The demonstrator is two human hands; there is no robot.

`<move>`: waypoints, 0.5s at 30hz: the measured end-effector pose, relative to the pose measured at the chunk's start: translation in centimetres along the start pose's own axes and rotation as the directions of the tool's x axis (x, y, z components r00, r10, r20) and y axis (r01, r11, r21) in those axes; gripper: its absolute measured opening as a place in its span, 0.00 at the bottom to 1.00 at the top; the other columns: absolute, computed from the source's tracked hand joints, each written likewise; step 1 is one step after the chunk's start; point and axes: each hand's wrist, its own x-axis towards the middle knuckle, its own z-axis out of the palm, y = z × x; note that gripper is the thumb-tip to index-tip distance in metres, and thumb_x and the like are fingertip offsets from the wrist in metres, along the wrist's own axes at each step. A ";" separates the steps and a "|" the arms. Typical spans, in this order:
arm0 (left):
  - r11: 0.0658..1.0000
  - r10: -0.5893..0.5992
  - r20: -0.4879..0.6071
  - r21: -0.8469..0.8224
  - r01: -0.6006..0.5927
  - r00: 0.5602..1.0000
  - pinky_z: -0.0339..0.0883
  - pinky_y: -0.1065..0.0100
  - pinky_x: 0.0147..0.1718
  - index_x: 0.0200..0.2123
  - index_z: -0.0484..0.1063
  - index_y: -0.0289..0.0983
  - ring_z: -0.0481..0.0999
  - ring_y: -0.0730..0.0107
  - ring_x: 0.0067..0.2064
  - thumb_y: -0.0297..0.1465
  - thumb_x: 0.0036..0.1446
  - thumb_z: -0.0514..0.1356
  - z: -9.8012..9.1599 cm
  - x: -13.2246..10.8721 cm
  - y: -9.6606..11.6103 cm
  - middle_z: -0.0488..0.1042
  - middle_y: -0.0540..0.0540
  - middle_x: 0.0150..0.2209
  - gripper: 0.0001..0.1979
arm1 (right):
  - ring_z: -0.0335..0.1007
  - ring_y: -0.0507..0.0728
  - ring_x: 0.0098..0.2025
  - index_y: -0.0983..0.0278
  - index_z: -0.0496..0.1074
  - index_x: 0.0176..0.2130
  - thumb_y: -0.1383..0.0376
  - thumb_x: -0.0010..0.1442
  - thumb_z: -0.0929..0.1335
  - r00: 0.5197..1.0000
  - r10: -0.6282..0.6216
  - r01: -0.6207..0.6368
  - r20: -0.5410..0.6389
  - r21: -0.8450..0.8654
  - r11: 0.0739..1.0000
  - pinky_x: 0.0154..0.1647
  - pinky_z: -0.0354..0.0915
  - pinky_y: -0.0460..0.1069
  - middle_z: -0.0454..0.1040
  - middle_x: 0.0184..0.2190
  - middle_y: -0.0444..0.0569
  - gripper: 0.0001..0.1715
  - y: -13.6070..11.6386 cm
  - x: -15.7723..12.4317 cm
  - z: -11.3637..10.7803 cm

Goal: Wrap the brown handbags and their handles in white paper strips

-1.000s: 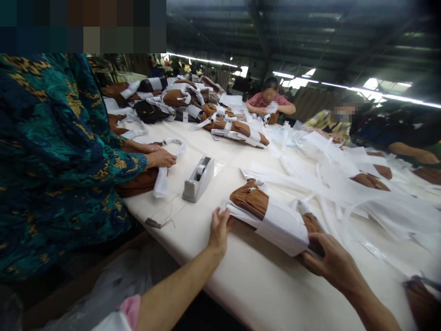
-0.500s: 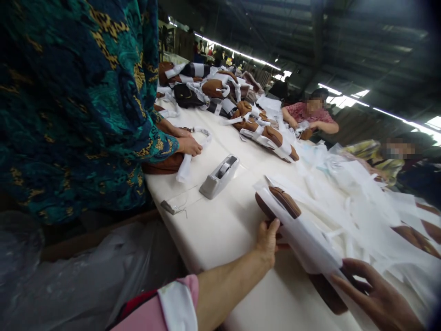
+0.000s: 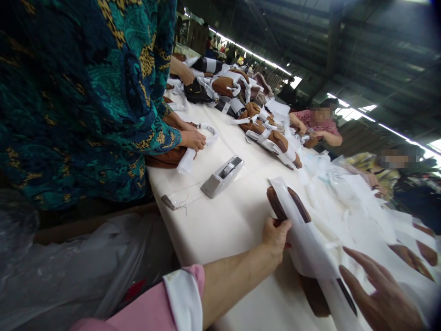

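A brown bag [image 3: 288, 208] stands on edge on the white table [image 3: 220, 220], wrapped in a band of white paper [image 3: 306, 239]. My left hand [image 3: 274, 239] grips the bag's near edge, fingers curled round it. My right hand [image 3: 379, 299] lies at the bag's lower right end with its fingers stretched out against the paper.
A grey tape dispenser [image 3: 222, 177] sits just left of the bag. A person in a teal patterned top [image 3: 86, 96] works close on the left, hands on another brown bag [image 3: 168, 158]. Wrapped bags [image 3: 241, 96] are piled at the far end. Loose white paper [image 3: 347, 202] and other workers fill the right.
The bag has been turned up from lying flat onto its edge. My left hand shifted to grip its near edge and my right hand opened against the paper. The view swung left.
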 end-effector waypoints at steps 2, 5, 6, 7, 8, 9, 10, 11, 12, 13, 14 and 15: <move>1.000 0.003 -0.025 0.008 -0.002 1.000 0.65 0.69 0.21 0.34 0.61 0.36 0.71 0.63 0.34 0.40 0.44 0.62 0.3 0.1 0.1 0.68 0.44 0.35 0.18 | 0.67 0.67 0.46 0.60 0.66 0.50 0.54 0.57 0.58 0.987 -0.158 0.156 -0.023 -0.047 0.987 0.34 0.69 0.58 0.59 0.57 0.55 0.25 -2.2 0.1 1.0; 1.000 0.012 -0.043 0.004 -0.012 0.999 0.65 0.69 0.21 0.32 0.61 0.37 0.71 0.64 0.33 0.39 0.45 0.60 0.6 0.3 0.2 0.68 0.45 0.33 0.15 | 0.60 0.69 0.54 0.61 0.67 0.49 0.62 0.59 0.57 0.948 -0.317 0.317 0.010 -0.039 0.948 0.46 0.65 0.62 0.53 0.60 0.54 0.20 -3.8 -0.1 2.8; 1.000 0.016 -0.047 0.002 -0.015 0.999 0.65 0.69 0.21 0.32 0.61 0.37 0.71 0.64 0.32 0.38 0.45 0.60 0.6 0.3 0.2 0.68 0.46 0.33 0.15 | 0.59 0.69 0.55 0.61 0.67 0.49 0.63 0.59 0.58 0.948 -0.317 0.316 -0.002 -0.051 0.947 0.48 0.63 0.63 0.52 0.60 0.54 0.20 -3.9 -0.2 3.2; 1.000 0.017 -0.048 -0.001 -0.018 0.999 0.65 0.69 0.21 0.32 0.61 0.37 0.71 0.65 0.32 0.38 0.46 0.60 0.6 0.4 0.2 0.68 0.46 0.32 0.14 | 0.57 0.69 0.55 0.61 0.66 0.49 0.64 0.58 0.59 0.953 -0.302 0.300 -0.031 -0.066 0.952 0.50 0.62 0.64 0.50 0.61 0.54 0.20 -3.8 -0.3 3.6; 1.000 0.018 -0.048 -0.004 -0.019 0.999 0.65 0.69 0.21 0.31 0.61 0.37 0.71 0.65 0.31 0.38 0.46 0.60 0.6 0.4 0.2 0.68 0.46 0.32 0.14 | 0.56 0.70 0.56 0.62 0.66 0.49 0.65 0.58 0.59 0.954 -0.294 0.289 -0.059 -0.080 0.954 0.51 0.60 0.64 0.50 0.61 0.54 0.20 -3.8 -0.4 3.8; 1.000 0.019 -0.046 -0.007 -0.019 0.999 0.65 0.69 0.21 0.31 0.61 0.37 0.71 0.65 0.31 0.39 0.45 0.60 0.6 0.5 0.2 0.68 0.46 0.31 0.14 | 0.55 0.70 0.57 0.62 0.67 0.49 0.65 0.58 0.59 0.951 -0.300 0.293 -0.073 -0.089 0.952 0.51 0.60 0.65 0.50 0.61 0.54 0.19 -3.8 -0.5 3.9; 1.000 0.018 -0.044 -0.010 -0.019 0.999 0.65 0.69 0.21 0.31 0.61 0.37 0.70 0.66 0.31 0.39 0.45 0.60 0.6 0.6 0.2 0.68 0.46 0.31 0.15 | 0.55 0.70 0.57 0.63 0.67 0.48 0.66 0.58 0.59 0.948 -0.310 0.304 -0.070 -0.091 0.948 0.51 0.60 0.65 0.50 0.61 0.55 0.19 -3.8 -0.6 3.9; 1.000 0.018 -0.042 -0.014 -0.018 0.999 0.65 0.69 0.22 0.31 0.61 0.37 0.70 0.66 0.31 0.40 0.45 0.60 0.6 0.7 0.2 0.68 0.47 0.31 0.15 | 0.56 0.70 0.56 0.63 0.67 0.47 0.66 0.58 0.59 0.947 -0.314 0.308 -0.065 -0.092 0.947 0.51 0.60 0.65 0.51 0.61 0.55 0.18 -3.8 -0.6 3.9; 1.000 0.017 -0.042 -0.017 -0.018 0.999 0.65 0.69 0.22 0.31 0.61 0.37 0.70 0.66 0.31 0.40 0.45 0.60 0.5 0.7 0.2 0.68 0.47 0.30 0.16 | 0.56 0.70 0.56 0.63 0.67 0.47 0.67 0.58 0.59 0.950 -0.305 0.299 -0.064 -0.092 0.950 0.51 0.61 0.65 0.51 0.61 0.55 0.18 -4.0 -0.6 3.9; 1.000 0.016 -0.042 -0.019 -0.017 0.999 0.65 0.68 0.22 0.31 0.61 0.37 0.70 0.66 0.31 0.41 0.44 0.61 0.5 0.8 0.2 0.68 0.47 0.30 0.16 | 0.56 0.70 0.56 0.63 0.67 0.48 0.67 0.58 0.60 0.952 -0.297 0.290 -0.073 -0.093 0.953 0.51 0.60 0.65 0.52 0.60 0.55 0.18 -4.1 -0.7 3.8; 1.000 0.014 -0.041 -0.020 -0.015 0.999 0.65 0.68 0.22 0.31 0.61 0.37 0.70 0.65 0.31 0.41 0.44 0.61 0.4 0.8 0.2 0.69 0.47 0.31 0.16 | 0.55 0.69 0.57 0.62 0.67 0.48 0.68 0.57 0.60 0.951 -0.298 0.290 -0.085 -0.091 0.953 0.52 0.59 0.65 0.52 0.60 0.54 0.18 -4.2 -0.7 3.7; 1.000 0.014 -0.040 -0.021 -0.014 0.999 0.65 0.69 0.22 0.31 0.61 0.37 0.70 0.65 0.31 0.41 0.43 0.62 0.4 0.8 0.2 0.69 0.47 0.31 0.17 | 0.55 0.69 0.57 0.61 0.66 0.49 0.68 0.57 0.60 0.946 -0.308 0.301 -0.097 -0.085 0.950 0.53 0.58 0.65 0.53 0.60 0.53 0.19 -4.3 -0.7 3.7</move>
